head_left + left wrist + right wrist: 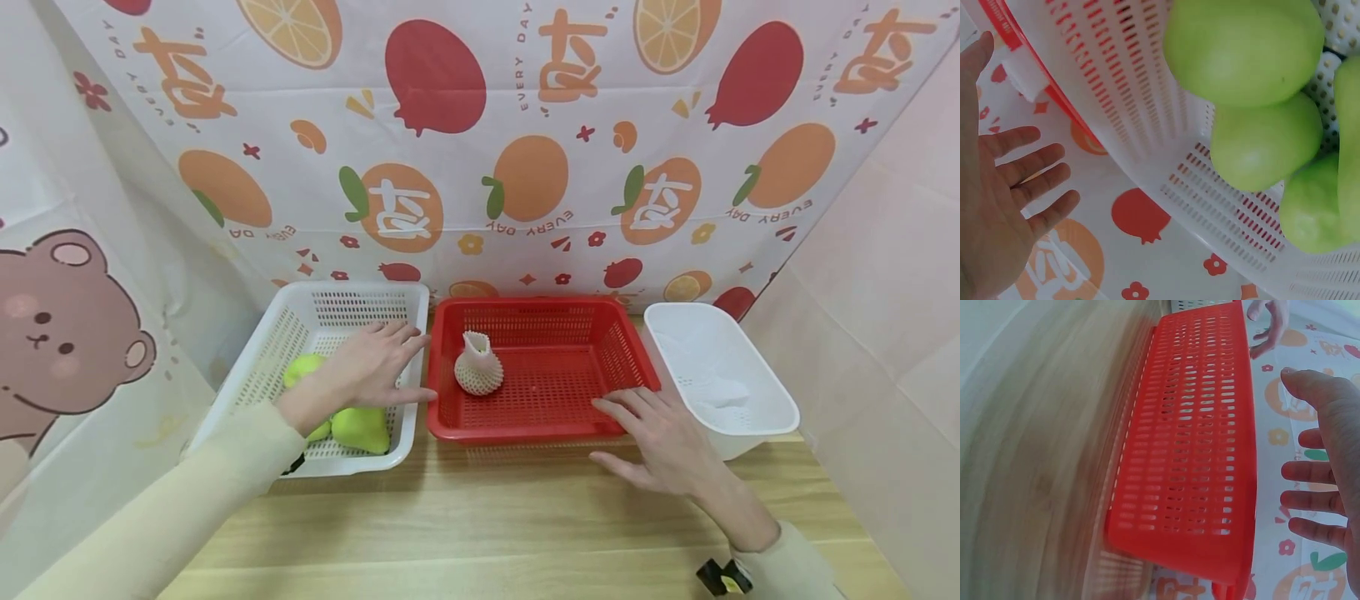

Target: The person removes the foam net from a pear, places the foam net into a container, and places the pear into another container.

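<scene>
My left hand (375, 362) hovers over the right side of the white basket (258, 354), fingers spread and holding nothing. Below it lie several green pears (362, 429), partly hidden by the hand and forearm in the head view; the left wrist view shows the green fruit (1244, 50) closer. At the front right corner of the red basket (532, 429) is my right hand (660, 437), its fingers loosely extended with nothing in them. Inside the red basket, toward its left, stands a white foam net sleeve (478, 367), gathered to a narrow neck; whether it contains anything is unclear.
To the right stands a white plastic bin (720, 367) with some pale, crumpled material (723, 392) in it. All the containers sit side by side on a wooden table (480, 517), against a fruit-printed curtain (465, 167).
</scene>
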`<state>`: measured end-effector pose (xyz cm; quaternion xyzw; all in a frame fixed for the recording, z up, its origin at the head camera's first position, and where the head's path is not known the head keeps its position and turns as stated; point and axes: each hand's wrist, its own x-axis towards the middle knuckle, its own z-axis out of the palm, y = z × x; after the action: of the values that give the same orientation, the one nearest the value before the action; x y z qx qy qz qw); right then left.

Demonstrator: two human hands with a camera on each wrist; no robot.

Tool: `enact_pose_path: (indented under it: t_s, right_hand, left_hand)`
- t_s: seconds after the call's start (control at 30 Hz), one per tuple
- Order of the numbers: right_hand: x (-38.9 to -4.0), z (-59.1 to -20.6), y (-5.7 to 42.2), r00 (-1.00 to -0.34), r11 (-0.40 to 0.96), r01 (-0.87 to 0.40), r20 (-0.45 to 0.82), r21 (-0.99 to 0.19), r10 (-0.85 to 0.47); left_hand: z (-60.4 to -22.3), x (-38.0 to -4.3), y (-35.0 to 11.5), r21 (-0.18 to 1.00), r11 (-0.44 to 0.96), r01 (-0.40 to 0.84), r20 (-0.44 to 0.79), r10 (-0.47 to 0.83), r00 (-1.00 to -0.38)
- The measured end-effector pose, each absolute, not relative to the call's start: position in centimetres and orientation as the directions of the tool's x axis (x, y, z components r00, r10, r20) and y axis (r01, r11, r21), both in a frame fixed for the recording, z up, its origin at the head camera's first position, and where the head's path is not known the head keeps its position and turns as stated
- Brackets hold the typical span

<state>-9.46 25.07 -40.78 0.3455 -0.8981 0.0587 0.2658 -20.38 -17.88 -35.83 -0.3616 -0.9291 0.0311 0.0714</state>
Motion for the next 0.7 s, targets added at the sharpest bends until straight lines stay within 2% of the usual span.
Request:
enact_pose_path:
  t_s: [0.43, 0.7]
  right_hand:
    - [-10.4, -39.0, 23.2, -0.605, 0.727, -0.677, 0.475, 0.117, -0.639]
    - [-10.9, -37.9, 22.2, -0.618, 0.721, -0.679, 0.422, 0.14, -0.663]
  left_hand:
    - [-35.7, -17.1, -17.7, -0.093, 0.752, 0.653, 0.128, 0.659, -0.741]
    - [-36.0, -14.8, -17.8, -0.106, 0.75, 0.653, 0.198, 0.66, -0.725]
